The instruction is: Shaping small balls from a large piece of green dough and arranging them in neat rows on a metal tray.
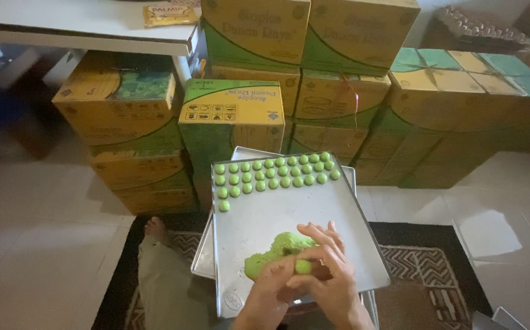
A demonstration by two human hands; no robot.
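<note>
Beyond the grip we see stacked yellow-green cartons (231, 116) along the back — pale tiled floor (39, 244), patterned rug (427, 263) beneath, white shelf (82, 27) upper left.

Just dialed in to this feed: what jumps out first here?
The bright green balls stand out, lined in neat rows across the far end of a metal tray. At the near end, the left hand and right hand close together around one small green ball, beside a lump of green dough. Behind the tray, stacked yellow and green cardboard boxes fill the background.
</note>
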